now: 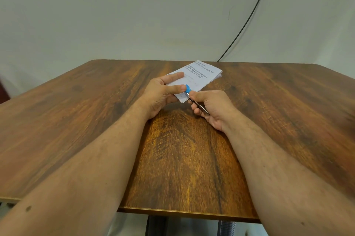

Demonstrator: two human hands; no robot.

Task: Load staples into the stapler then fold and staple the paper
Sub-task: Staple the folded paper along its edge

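A folded white paper [199, 75] with printed text is held above the wooden table [184, 158]. My left hand [161, 95] grips its near left edge, thumb and forefinger on top. A small stapler [189, 91] with a blue tip and a metal body sits over the paper's near corner. My right hand [213, 107] is wrapped around the stapler, thumb pressing near the blue tip. Most of the stapler's body is hidden inside my right hand.
A black cable [247, 18] runs down the pale wall behind the table's far right side. The table's front edge [188, 212] lies close to me, with table legs showing beneath it.
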